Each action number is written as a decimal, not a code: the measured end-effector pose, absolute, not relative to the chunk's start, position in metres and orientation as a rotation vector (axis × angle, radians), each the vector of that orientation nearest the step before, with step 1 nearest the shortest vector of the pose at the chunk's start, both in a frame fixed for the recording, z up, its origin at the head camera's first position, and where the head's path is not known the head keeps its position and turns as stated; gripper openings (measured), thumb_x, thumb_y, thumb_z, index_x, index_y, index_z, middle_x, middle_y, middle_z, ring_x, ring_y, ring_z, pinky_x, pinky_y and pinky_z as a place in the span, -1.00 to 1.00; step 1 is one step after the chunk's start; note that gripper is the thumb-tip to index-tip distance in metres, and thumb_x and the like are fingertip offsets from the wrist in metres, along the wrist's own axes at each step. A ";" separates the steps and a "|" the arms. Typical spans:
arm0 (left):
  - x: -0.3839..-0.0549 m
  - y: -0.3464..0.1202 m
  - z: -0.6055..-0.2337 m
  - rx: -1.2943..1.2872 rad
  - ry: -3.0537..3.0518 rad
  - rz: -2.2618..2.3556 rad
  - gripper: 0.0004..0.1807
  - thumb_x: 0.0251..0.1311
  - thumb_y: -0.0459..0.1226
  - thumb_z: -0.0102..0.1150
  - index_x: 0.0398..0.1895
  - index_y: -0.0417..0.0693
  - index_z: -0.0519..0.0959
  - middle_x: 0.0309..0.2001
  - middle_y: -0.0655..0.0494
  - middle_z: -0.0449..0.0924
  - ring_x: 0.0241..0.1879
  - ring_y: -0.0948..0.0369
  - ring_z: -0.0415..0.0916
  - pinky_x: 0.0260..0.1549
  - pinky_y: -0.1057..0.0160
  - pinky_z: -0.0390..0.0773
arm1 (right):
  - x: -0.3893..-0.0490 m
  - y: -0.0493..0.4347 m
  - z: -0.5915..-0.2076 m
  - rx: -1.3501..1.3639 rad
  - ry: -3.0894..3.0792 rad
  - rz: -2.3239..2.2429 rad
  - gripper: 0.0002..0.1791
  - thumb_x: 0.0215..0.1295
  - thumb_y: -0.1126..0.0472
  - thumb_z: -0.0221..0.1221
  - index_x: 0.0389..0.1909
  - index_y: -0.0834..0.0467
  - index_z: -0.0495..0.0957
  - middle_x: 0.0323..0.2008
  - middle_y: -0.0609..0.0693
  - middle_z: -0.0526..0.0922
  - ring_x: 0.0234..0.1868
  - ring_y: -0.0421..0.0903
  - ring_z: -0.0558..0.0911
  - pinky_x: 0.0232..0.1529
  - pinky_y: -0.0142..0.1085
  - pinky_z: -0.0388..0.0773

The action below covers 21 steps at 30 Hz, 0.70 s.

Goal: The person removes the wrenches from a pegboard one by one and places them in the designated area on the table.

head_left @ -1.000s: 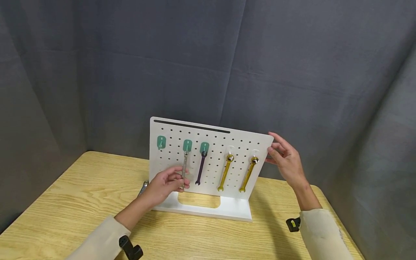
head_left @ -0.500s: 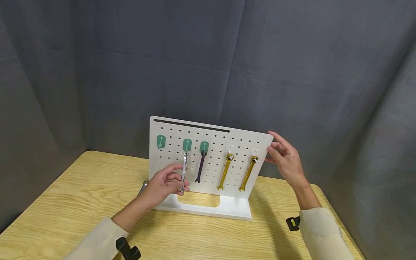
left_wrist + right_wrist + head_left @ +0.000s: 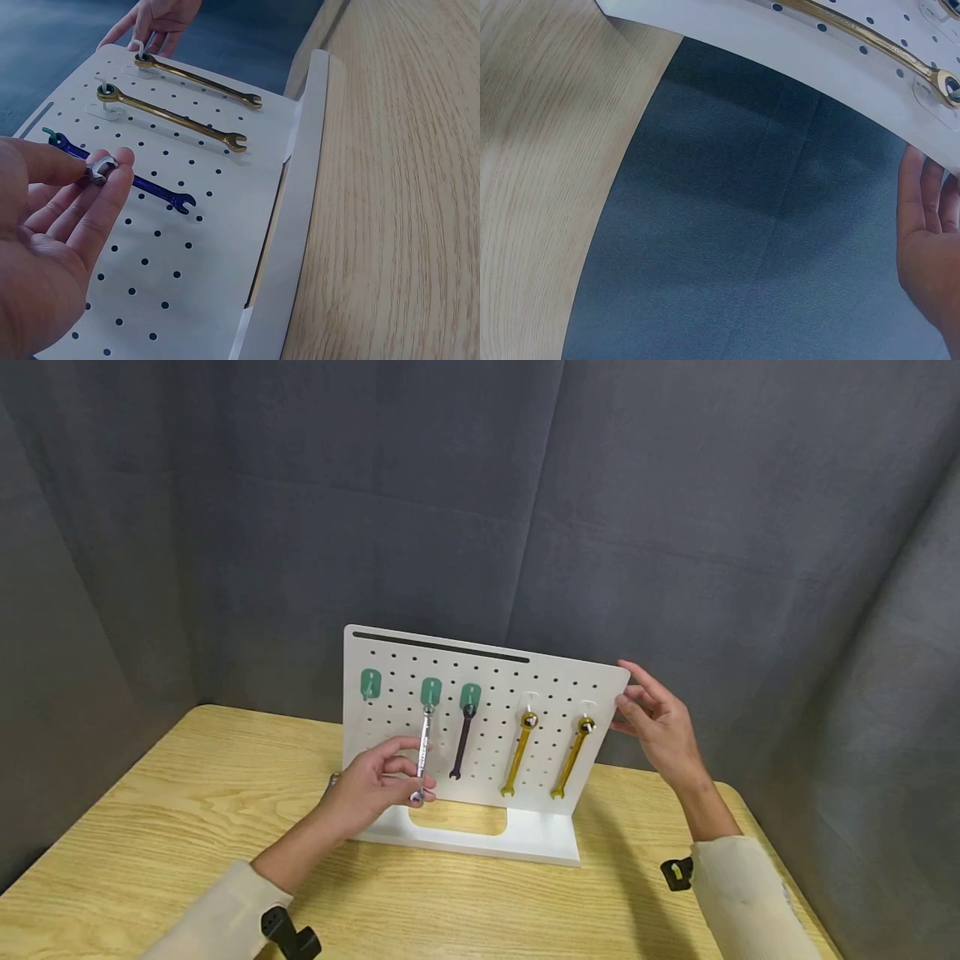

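My left hand (image 3: 375, 785) pinches the lower end of a silver combination wrench (image 3: 423, 747) between thumb and fingers. The wrench's upper end is at the middle green hook (image 3: 431, 691); I cannot tell whether its ring is on the hook. In the left wrist view the silver wrench's open end (image 3: 101, 171) points at the camera. A dark purple wrench (image 3: 462, 743), bluer in the left wrist view, hangs just to the right. Two gold wrenches (image 3: 519, 756) hang further right on clear hooks. My right hand (image 3: 663, 727) holds the right edge of the white pegboard (image 3: 480, 652), thumb in front.
A green hook (image 3: 371, 684) at the pegboard's left bears no wrench. Another metal tool (image 3: 333, 780) lies partly hidden behind my left wrist. The pegboard stands on a wooden table (image 3: 187, 793). A grey curtain (image 3: 420, 510) hangs behind.
The silver wrench has turned slightly in my left hand, and its lower open end shows more. My right hand keeps its hold on the pegboard's edge.
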State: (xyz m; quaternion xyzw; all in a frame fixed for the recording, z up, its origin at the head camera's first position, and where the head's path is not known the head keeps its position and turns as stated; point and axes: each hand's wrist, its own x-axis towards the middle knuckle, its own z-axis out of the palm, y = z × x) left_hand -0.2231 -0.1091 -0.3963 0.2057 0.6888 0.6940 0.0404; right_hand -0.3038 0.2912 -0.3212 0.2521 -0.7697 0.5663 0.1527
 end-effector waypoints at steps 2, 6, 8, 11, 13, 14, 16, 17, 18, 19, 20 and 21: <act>-0.222 -0.110 -0.395 0.628 2.114 2.125 -0.42 0.34 -0.50 0.17 0.41 -0.40 0.29 -0.13 -0.31 0.67 -0.15 -0.06 0.74 -0.14 0.11 0.72 | -0.305 0.290 -0.321 0.726 -2.202 1.649 -0.40 0.52 0.37 0.15 0.53 0.13 0.32 -0.10 0.00 0.60 -0.07 -0.18 0.65 -0.09 -0.27 0.70; -0.220 -0.112 -0.395 0.623 2.110 2.141 -0.37 0.35 -0.50 0.16 0.46 -0.36 0.24 -0.11 -0.34 0.65 -0.15 -0.08 0.73 -0.16 0.11 0.73 | -0.306 0.288 -0.321 0.732 -2.210 1.655 -0.39 0.52 0.36 0.15 0.53 0.06 0.33 -0.08 0.01 0.60 -0.05 -0.17 0.65 -0.08 -0.28 0.70; -0.219 -0.112 -0.395 0.618 2.105 2.151 -0.35 0.34 -0.50 0.17 0.48 -0.33 0.23 -0.11 -0.32 0.66 -0.16 -0.08 0.73 -0.17 0.11 0.73 | -0.306 0.288 -0.321 0.733 -2.219 1.642 -0.39 0.53 0.35 0.15 0.54 0.05 0.33 -0.07 0.03 0.60 -0.04 -0.17 0.65 -0.08 -0.29 0.70; -0.218 -0.111 -0.392 0.617 2.111 2.149 -0.33 0.33 -0.52 0.18 0.49 -0.32 0.22 -0.14 -0.29 0.67 -0.17 -0.07 0.73 -0.18 0.10 0.73 | -0.306 0.288 -0.321 0.727 -2.221 1.628 -0.39 0.53 0.35 0.15 0.54 0.09 0.31 -0.07 0.05 0.59 -0.05 -0.16 0.65 -0.08 -0.30 0.70; -0.217 -0.110 -0.390 0.617 2.116 2.138 -0.33 0.33 -0.52 0.18 0.48 -0.32 0.22 -0.14 -0.29 0.67 -0.17 -0.07 0.74 -0.18 0.10 0.73 | -0.305 0.289 -0.320 0.715 -2.220 1.627 -0.39 0.52 0.35 0.15 0.54 0.13 0.30 -0.08 0.04 0.59 -0.06 -0.17 0.65 -0.09 -0.29 0.70; -0.217 -0.110 -0.390 0.618 2.119 2.131 -0.33 0.34 -0.51 0.18 0.48 -0.31 0.22 -0.14 -0.30 0.67 -0.17 -0.07 0.74 -0.18 0.10 0.74 | -0.305 0.290 -0.320 0.711 -2.221 1.625 -0.39 0.52 0.35 0.16 0.54 0.15 0.29 -0.09 0.04 0.59 -0.06 -0.17 0.65 -0.09 -0.29 0.70; -0.217 -0.110 -0.388 0.614 2.124 2.117 -0.34 0.34 -0.51 0.19 0.48 -0.30 0.23 -0.14 -0.29 0.67 -0.17 -0.08 0.74 -0.19 0.10 0.74 | -0.304 0.291 -0.320 0.698 -2.225 1.620 -0.39 0.52 0.35 0.16 0.54 0.15 0.30 -0.09 0.03 0.59 -0.07 -0.17 0.65 -0.10 -0.28 0.70; -0.217 -0.110 -0.387 0.611 2.122 2.111 -0.34 0.34 -0.50 0.19 0.48 -0.30 0.23 -0.14 -0.29 0.68 -0.16 -0.08 0.74 -0.19 0.10 0.74 | -0.303 0.291 -0.320 0.694 -2.226 1.619 -0.39 0.52 0.35 0.16 0.54 0.16 0.30 -0.09 0.03 0.59 -0.08 -0.17 0.65 -0.10 -0.28 0.70; -0.217 -0.110 -0.386 0.610 2.119 2.105 -0.34 0.35 -0.50 0.19 0.48 -0.29 0.23 -0.14 -0.28 0.68 -0.16 -0.09 0.74 -0.19 0.10 0.74 | -0.303 0.291 -0.320 0.690 -2.229 1.615 -0.39 0.52 0.35 0.17 0.54 0.14 0.30 -0.09 0.03 0.59 -0.08 -0.18 0.65 -0.10 -0.27 0.71; -0.216 -0.110 -0.386 0.607 2.115 2.098 -0.34 0.35 -0.49 0.19 0.49 -0.29 0.23 -0.14 -0.27 0.68 -0.16 -0.09 0.74 -0.19 0.10 0.74 | -0.303 0.292 -0.320 0.690 -2.230 1.615 -0.39 0.52 0.35 0.16 0.54 0.12 0.31 -0.09 0.03 0.59 -0.08 -0.18 0.65 -0.10 -0.27 0.71; -0.216 -0.111 -0.385 0.602 2.110 2.093 -0.34 0.36 -0.49 0.20 0.49 -0.28 0.23 -0.14 -0.26 0.68 -0.16 -0.10 0.74 -0.19 0.10 0.74 | -0.303 0.292 -0.321 0.690 -2.232 1.612 -0.39 0.52 0.35 0.16 0.54 0.10 0.32 -0.09 0.03 0.59 -0.08 -0.18 0.65 -0.09 -0.27 0.70; -0.216 -0.112 -0.384 0.601 2.102 2.090 -0.33 0.36 -0.48 0.20 0.49 -0.28 0.22 -0.14 -0.25 0.68 -0.16 -0.10 0.74 -0.19 0.10 0.74 | -0.303 0.292 -0.321 0.689 -2.228 1.620 -0.39 0.51 0.35 0.16 0.53 0.08 0.33 -0.09 0.03 0.59 -0.08 -0.18 0.65 -0.09 -0.27 0.70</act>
